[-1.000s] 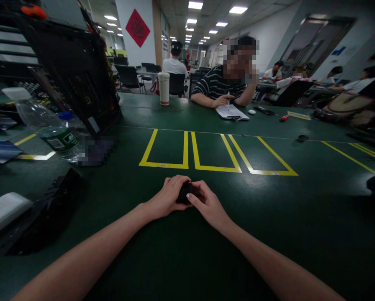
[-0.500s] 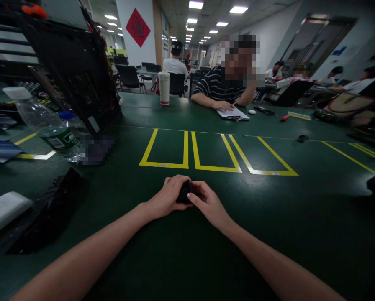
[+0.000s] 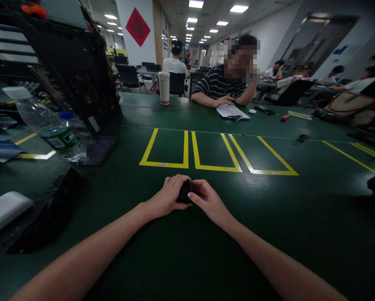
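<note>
Between my two hands is a small black object (image 3: 184, 192), whose kind I cannot make out. My left hand (image 3: 170, 194) wraps around its left side, thumb below and fingers over the top. From the right, my right hand (image 3: 206, 200) grips it, with the thumb pressed on the near edge and the other fingers curled behind. Much of the object is hidden by the fingers. Both hands are low over the green table (image 3: 187, 259), just in front of yellow tape outlines (image 3: 217, 169).
On the left lie a black molded part (image 3: 46, 213), a white case (image 3: 5, 211) and a plastic bottle (image 3: 54, 129), before a large black frame (image 3: 77, 71). Across the table, a person (image 3: 219, 83) leans over a clipboard (image 3: 232, 112). A white cup (image 3: 164, 88) stands at the back.
My hands and the black object stay almost in place. Across the table, the person's hand has shifted slightly back and left off the clipboard, and the head has moved a little.
</note>
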The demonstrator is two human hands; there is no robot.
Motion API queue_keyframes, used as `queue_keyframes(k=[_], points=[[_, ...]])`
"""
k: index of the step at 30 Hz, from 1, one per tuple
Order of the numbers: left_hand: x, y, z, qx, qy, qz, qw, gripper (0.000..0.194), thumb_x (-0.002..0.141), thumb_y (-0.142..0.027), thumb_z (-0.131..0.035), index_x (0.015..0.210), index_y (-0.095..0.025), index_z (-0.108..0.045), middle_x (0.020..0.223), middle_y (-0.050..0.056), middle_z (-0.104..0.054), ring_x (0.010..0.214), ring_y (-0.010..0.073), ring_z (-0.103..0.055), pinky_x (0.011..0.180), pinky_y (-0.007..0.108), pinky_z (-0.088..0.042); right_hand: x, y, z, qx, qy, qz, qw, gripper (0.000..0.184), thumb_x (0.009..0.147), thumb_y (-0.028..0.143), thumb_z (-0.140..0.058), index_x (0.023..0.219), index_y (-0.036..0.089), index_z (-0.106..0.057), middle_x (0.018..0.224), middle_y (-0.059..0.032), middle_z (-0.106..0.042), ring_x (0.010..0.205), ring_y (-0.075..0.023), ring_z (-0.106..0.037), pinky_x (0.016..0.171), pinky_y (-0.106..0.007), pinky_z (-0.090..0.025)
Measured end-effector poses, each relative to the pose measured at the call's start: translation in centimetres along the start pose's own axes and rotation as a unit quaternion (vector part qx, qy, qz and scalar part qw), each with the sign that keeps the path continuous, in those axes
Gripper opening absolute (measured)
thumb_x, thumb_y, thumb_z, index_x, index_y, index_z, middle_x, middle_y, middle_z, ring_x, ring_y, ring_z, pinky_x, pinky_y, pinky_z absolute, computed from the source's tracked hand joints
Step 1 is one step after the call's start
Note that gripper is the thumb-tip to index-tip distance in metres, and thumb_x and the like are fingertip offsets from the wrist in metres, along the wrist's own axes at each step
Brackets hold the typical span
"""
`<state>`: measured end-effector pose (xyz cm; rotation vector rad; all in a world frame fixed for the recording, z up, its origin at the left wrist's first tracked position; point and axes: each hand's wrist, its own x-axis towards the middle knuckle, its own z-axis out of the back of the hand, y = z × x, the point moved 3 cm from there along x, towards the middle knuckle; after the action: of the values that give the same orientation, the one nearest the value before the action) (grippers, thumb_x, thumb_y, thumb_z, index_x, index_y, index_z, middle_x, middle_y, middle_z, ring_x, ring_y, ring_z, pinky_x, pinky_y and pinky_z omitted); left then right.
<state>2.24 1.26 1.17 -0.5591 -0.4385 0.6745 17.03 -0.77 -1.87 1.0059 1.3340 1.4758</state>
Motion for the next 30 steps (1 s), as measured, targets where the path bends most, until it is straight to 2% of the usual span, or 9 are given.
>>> queue_keyframes(k=[3, 8, 13, 20, 24, 30], points=[[-0.02, 0.03, 0.0, 0.001, 0.0, 0.0, 1.0, 0.053, 0.075, -0.022, -0.065, 0.117, -0.023, -0.034, 0.113, 0.007, -0.047, 0.104, 0.0237, -0.047, 0.088, 0.04, -0.037, 0.0, 0.26, 0.06, -0.016, 0.02, -0.011, 1.0, 0.024, 0.083, 0.029, -0.053, 0.105, 0.023, -0.049, 0.105, -0.0035, -0.055, 0.1, -0.0186, -0.054, 0.084, -0.037, -0.047], [-0.1, -0.19, 0.12, -0.001, 0.003, -0.002, 1.0, 0.053, 0.074, -0.019, -0.065, 0.117, -0.022, -0.034, 0.114, 0.008, -0.047, 0.103, 0.0241, -0.048, 0.088, 0.04, -0.037, -0.06, 0.58, 0.22, -0.013, 0.04, 0.025, 0.999, 0.025, 0.077, 0.023, -0.06, 0.099, 0.024, -0.049, 0.103, -0.001, -0.054, 0.098, -0.0185, -0.054, 0.081, -0.036, -0.047], [-0.07, -0.33, 0.25, -0.005, 0.005, 0.005, 1.0, 0.053, 0.075, -0.022, -0.065, 0.117, -0.025, -0.033, 0.114, 0.007, -0.047, 0.103, 0.025, -0.048, 0.086, 0.041, -0.037, -0.02, 0.2, 0.22, 0.019, 0.03, 0.02, 0.999, 0.019, 0.079, 0.025, -0.057, 0.097, 0.024, -0.049, 0.1, -0.0007, -0.054, 0.096, -0.018, -0.055, 0.077, -0.034, -0.049], [-0.06, -0.3, 0.23, -0.006, 0.008, 0.004, 1.0, 0.053, 0.075, -0.022, -0.065, 0.117, -0.024, -0.033, 0.114, 0.007, -0.047, 0.102, 0.0242, -0.048, 0.086, 0.041, -0.038, -0.06, 0.2, 0.05, -0.022, 0.013, 0.002, 1.0, 0.026, 0.083, 0.027, -0.052, 0.108, 0.025, -0.046, 0.104, -0.0025, -0.054, 0.097, -0.018, -0.054, 0.077, -0.034, -0.048], [-0.07, -0.26, 0.24, 0.0, 0.006, 0.009, 1.0, 0.052, 0.074, -0.02, -0.065, 0.116, -0.022, -0.034, 0.113, 0.007, -0.048, 0.101, 0.0242, -0.048, 0.085, 0.04, -0.039, -0.25, 0.35, -0.02, -0.013, 0.026, 0.036, 0.999, 0.023, 0.081, 0.023, -0.055, 0.103, 0.026, -0.048, 0.102, -0.0009, -0.053, 0.097, -0.0174, -0.054, 0.08, -0.035, -0.047], [0.08, -0.25, 0.1, 0.007, 0.004, -0.003, 1.0, 0.053, 0.074, -0.02, -0.066, 0.116, -0.022, -0.033, 0.113, 0.007, -0.047, 0.102, 0.024, -0.047, 0.087, 0.04, -0.036, -0.04, 0.03, 0.11, 0.021, -0.008, 0.067, 0.997, 0.015, 0.078, 0.024, -0.059, 0.091, 0.023, -0.053, 0.103, -0.0015, -0.049, 0.099, -0.0179, -0.052, 0.078, -0.032, -0.049]])
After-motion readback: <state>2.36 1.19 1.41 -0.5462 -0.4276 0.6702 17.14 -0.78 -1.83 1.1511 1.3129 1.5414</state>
